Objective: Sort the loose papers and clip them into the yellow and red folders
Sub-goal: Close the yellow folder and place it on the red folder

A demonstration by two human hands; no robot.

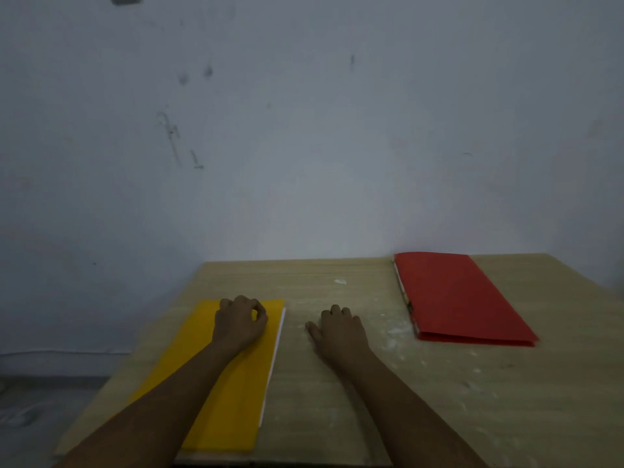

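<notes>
A closed yellow folder (pixel 233 383) lies on the left of the wooden table, with white paper edges showing along its right side. My left hand (pixel 240 324) rests on the folder's far end with its fingers curled, and nothing shows in its grasp. On the bare tabletop just right of the yellow folder, my right hand (pixel 339 331) lies palm down with its fingers bent. A closed red folder (pixel 456 298) lies at the far right of the table, with paper edges visible along its left side. No loose papers are in view.
The wooden table (pixel 337 393) stands against a pale wall (pixel 304 130). White specks and smudges dot the tabletop between the folders. The table's left edge drops to a grey floor (pixel 40 410).
</notes>
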